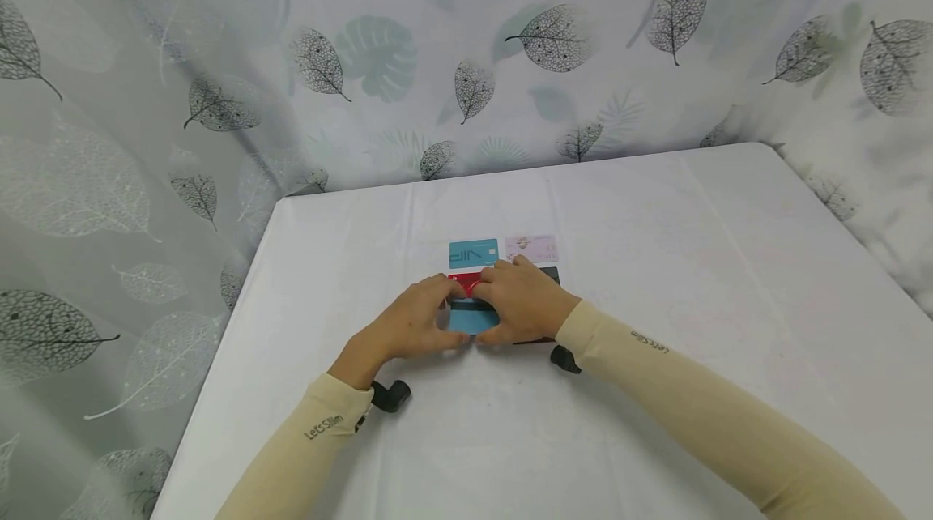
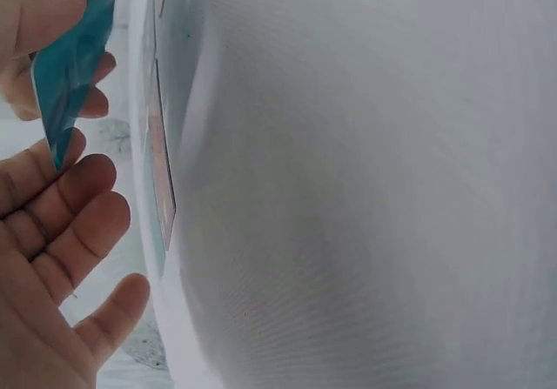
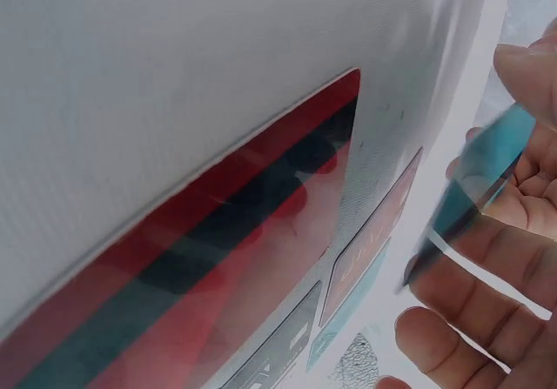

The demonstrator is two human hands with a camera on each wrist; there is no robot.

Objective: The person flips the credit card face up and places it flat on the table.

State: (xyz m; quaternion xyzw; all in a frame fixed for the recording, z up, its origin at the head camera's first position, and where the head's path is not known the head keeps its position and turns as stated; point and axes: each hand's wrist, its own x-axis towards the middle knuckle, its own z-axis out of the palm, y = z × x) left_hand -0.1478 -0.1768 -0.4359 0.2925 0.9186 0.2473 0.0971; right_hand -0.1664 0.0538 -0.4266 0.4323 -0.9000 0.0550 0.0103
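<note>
Both hands hold a blue card (image 1: 470,322) with a dark stripe, which stands tilted above the white tabletop in the wrist views. My left hand (image 1: 415,321) has its thumb on the card's near side and fingertips at its left end. From the other end, my right hand (image 1: 526,301) pinches it between thumb and fingers. A red card (image 1: 466,283) lies just beyond, partly covered by fingers. Beneath the right hand, a dark card (image 1: 551,273) is mostly hidden. In the right wrist view, a red card with a dark stripe (image 3: 235,241) lies flat nearby.
Farther back on the white table (image 1: 692,261) lie a teal VIP card (image 1: 473,253) and a pink card (image 1: 530,248), side by side. Black wrist-worn pieces (image 1: 392,396) sit near each cuff. A leaf-patterned curtain (image 1: 379,58) hangs along the back and sides.
</note>
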